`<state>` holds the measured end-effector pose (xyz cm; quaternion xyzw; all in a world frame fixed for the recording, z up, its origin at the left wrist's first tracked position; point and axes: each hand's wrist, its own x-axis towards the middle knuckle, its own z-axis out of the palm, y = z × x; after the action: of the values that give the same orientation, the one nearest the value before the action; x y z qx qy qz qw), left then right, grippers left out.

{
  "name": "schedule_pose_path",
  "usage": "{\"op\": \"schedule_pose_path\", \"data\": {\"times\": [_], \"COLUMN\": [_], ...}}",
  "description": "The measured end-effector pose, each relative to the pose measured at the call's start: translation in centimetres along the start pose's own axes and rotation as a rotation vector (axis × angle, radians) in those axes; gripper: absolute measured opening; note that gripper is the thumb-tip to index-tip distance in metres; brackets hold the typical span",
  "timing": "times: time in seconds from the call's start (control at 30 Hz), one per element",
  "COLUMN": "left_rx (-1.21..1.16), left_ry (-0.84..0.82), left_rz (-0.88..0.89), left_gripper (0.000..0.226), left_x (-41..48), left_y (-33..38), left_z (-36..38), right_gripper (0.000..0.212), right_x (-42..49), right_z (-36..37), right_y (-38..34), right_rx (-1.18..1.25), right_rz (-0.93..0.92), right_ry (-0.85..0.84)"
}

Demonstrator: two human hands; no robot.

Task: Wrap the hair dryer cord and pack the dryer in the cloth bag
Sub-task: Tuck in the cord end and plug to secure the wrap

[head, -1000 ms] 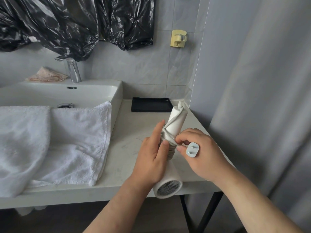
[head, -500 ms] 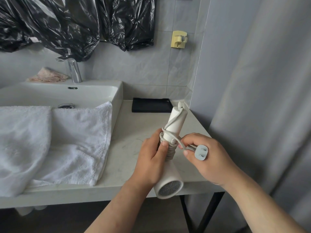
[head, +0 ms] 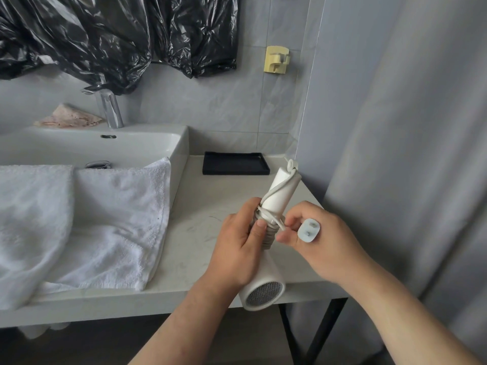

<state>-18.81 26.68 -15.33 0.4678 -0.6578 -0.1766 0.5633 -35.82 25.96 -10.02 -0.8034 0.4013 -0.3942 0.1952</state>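
The white hair dryer (head: 271, 276) is held in the air over the near right corner of the tabletop (head: 210, 201), its grilled rear end pointing down toward the camera and its handle slanting up and away. The cord (head: 268, 238) is coiled in tight turns round the handle, with one strand running up to a loop at the handle's far end. The left hand (head: 237, 248) grips the dryer at the coils, thumb pressed on the wound cord. The right hand (head: 326, 248) pinches the free end of the cord just beside the coils between thumb and forefinger, and the plug (head: 308, 229) lies against its fingers with both prongs facing the camera.

To the left a white towel (head: 105, 219) hangs over the front edge of the sink (head: 176, 146) and spreads onto the tabletop. A black tray (head: 235, 163) sits at the back by the wall, well apart from the hands. Behind the sink stands a chrome faucet (head: 110, 109) with crumpled black plastic bags (head: 105, 35) hanging above it; a yellow hook (head: 276, 60) is fixed to the tiles, and a grey curtain (head: 395, 154) fills the right side.
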Motion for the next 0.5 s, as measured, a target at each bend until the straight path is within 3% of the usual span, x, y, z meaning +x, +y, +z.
{"op": "schedule_pose_path", "data": {"times": [0.23, 0.5], "left_rx": [0.015, 0.004], "left_ry": [0.004, 0.005], "left_rz": [-0.001, 0.013], "left_gripper": [0.031, 0.03], "left_x": [0.1, 0.2], "left_y": [0.0, 0.0], "left_z": [0.1, 0.1], "right_gripper": [0.073, 0.078], "right_x": [0.8, 0.3], "right_z": [0.4, 0.6], "right_y": [0.2, 0.6], "right_rx": [0.166, 0.272], "right_rz": [0.096, -0.056], "right_ry": [0.175, 0.046]}}
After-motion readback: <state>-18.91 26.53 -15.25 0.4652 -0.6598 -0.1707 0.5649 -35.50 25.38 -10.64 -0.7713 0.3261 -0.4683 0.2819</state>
